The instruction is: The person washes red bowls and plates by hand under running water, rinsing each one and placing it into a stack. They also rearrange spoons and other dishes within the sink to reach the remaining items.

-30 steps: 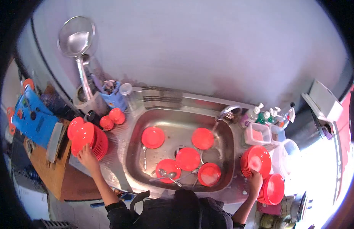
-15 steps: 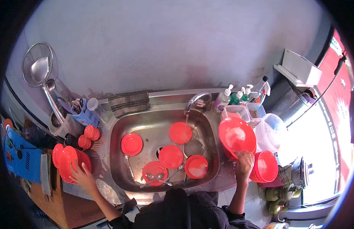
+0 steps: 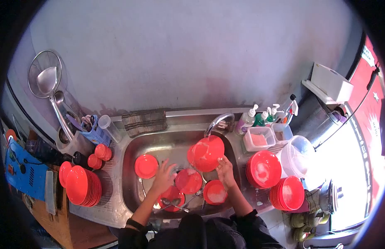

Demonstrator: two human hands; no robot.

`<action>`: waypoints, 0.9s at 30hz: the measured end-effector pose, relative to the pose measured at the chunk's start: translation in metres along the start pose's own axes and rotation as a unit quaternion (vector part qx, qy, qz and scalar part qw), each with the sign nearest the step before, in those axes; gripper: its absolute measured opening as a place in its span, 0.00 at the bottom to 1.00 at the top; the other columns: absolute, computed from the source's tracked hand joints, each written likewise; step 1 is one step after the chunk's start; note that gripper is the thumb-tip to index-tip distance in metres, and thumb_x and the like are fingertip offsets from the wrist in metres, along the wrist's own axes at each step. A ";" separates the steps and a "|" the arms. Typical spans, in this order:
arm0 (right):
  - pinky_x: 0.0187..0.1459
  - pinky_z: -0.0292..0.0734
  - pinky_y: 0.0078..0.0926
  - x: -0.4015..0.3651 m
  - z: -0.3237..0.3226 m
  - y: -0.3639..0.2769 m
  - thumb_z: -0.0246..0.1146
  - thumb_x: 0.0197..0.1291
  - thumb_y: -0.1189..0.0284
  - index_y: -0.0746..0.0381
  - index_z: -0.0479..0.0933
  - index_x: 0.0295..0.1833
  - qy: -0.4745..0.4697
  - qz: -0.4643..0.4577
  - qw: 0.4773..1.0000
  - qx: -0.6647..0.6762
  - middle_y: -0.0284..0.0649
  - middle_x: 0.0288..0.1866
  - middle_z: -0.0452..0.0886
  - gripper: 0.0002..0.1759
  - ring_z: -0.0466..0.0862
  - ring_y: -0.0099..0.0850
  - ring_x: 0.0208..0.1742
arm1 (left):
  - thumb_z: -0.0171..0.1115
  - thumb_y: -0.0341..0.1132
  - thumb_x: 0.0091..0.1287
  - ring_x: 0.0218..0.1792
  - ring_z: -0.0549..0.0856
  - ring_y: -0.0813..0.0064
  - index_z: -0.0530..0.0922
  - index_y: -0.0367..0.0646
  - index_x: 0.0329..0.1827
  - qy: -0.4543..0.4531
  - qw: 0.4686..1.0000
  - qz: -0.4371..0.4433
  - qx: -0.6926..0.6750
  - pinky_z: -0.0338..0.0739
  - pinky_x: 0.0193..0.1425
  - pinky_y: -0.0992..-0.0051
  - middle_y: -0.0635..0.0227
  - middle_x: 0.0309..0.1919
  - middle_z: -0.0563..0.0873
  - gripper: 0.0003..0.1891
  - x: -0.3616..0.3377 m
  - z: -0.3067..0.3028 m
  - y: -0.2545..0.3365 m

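Steel sink [image 3: 167,143] against a grey wall, and the red plate [image 3: 206,152] is up, tilted right under the faucet [image 3: 217,122], with the right hand [image 3: 225,171] pinching its lower rim. Left hand [image 3: 164,176], fingers spread, hangs over the basin plates [image 3: 146,166]. Red stacks [image 3: 81,185] flank the sink.

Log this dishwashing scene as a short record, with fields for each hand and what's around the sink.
Place: steel sink with faucet
Right hand: grips tilted red plate beneath the faucet
Left hand: open and spread, low in the sink by loose red dishes
Left of sink: plate stack on edge
Right of sink: soapy plate pile, lower plate pile, pump bottles
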State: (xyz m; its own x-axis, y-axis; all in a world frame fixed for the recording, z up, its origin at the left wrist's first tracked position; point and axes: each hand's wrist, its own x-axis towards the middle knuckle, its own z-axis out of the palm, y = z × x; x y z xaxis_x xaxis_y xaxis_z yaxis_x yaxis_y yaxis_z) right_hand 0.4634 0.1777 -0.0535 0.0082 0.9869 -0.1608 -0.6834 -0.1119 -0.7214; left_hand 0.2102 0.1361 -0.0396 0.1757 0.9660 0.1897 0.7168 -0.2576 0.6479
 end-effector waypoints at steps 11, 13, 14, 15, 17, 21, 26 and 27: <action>0.47 0.69 0.21 0.038 -0.029 0.011 0.48 0.57 0.72 0.60 0.69 0.43 0.093 0.077 0.958 0.262 0.35 0.40 0.76 0.10 0.75 0.24 0.42 | 0.47 0.44 0.61 0.44 0.75 0.71 0.64 0.46 0.51 -0.117 0.716 -0.297 -0.621 0.68 0.46 0.75 0.68 0.46 0.72 0.18 0.078 0.096 0.002; 0.46 0.69 0.20 0.045 -0.039 0.014 0.47 0.58 0.70 0.60 0.70 0.43 0.088 0.090 0.954 0.274 0.35 0.40 0.76 0.10 0.76 0.23 0.42 | 0.48 0.43 0.61 0.42 0.76 0.73 0.66 0.46 0.49 -0.083 0.688 -0.279 -0.665 0.68 0.44 0.76 0.69 0.43 0.74 0.16 0.088 0.095 0.007; 0.48 0.68 0.21 0.050 -0.044 0.016 0.46 0.58 0.68 0.61 0.69 0.45 0.082 0.095 0.960 0.250 0.36 0.43 0.75 0.12 0.75 0.24 0.44 | 0.48 0.42 0.61 0.39 0.77 0.76 0.68 0.46 0.46 -0.048 0.660 -0.257 -0.704 0.68 0.43 0.77 0.71 0.40 0.76 0.14 0.092 0.095 0.007; 0.50 0.66 0.21 0.052 -0.044 0.016 0.44 0.59 0.66 0.61 0.68 0.46 0.076 0.101 0.966 0.227 0.36 0.46 0.74 0.14 0.74 0.25 0.46 | 0.48 0.42 0.61 0.39 0.77 0.76 0.68 0.46 0.46 -0.048 0.659 -0.260 -0.704 0.68 0.43 0.77 0.71 0.40 0.76 0.14 0.096 0.098 0.000; 0.52 0.65 0.24 0.058 -0.042 0.018 0.43 0.60 0.65 0.61 0.67 0.48 0.057 0.109 0.972 0.199 0.37 0.47 0.73 0.16 0.72 0.26 0.48 | 0.48 0.41 0.61 0.37 0.77 0.79 0.70 0.41 0.45 -0.019 0.663 -0.222 -0.715 0.68 0.41 0.80 0.67 0.40 0.77 0.15 0.100 0.103 -0.018; 0.57 0.58 0.33 0.065 -0.041 0.025 0.40 0.60 0.63 0.59 0.65 0.51 -0.020 0.127 0.974 0.189 0.37 0.51 0.70 0.18 0.67 0.29 0.54 | 0.47 0.42 0.61 0.38 0.76 0.81 0.70 0.41 0.45 -0.020 0.730 -0.229 -0.643 0.68 0.43 0.80 0.70 0.40 0.77 0.16 0.098 0.071 0.004; 0.56 0.59 0.35 0.075 -0.031 0.036 0.43 0.59 0.63 0.60 0.65 0.52 -0.008 0.213 0.956 0.200 0.36 0.50 0.71 0.18 0.69 0.31 0.53 | 0.44 0.43 0.63 0.42 0.75 0.81 0.69 0.39 0.48 0.019 0.769 -0.226 -0.598 0.68 0.46 0.79 0.70 0.42 0.77 0.18 0.088 0.056 0.007; 0.56 0.59 0.34 0.074 -0.025 0.034 0.43 0.59 0.63 0.59 0.65 0.52 -0.037 0.229 0.951 0.203 0.36 0.50 0.71 0.18 0.69 0.31 0.53 | 0.44 0.43 0.63 0.42 0.75 0.81 0.69 0.39 0.48 0.020 0.769 -0.225 -0.598 0.68 0.46 0.79 0.70 0.42 0.77 0.18 0.086 0.054 0.004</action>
State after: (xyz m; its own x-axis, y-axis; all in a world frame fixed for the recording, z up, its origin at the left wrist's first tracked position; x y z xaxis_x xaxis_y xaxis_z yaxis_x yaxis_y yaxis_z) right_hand 0.4591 0.2442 -0.1074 -0.3990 0.8531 -0.3362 -0.8289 -0.4924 -0.2655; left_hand 0.2647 0.2198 -0.0609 0.0521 0.9679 -0.2459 -0.4381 0.2434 0.8653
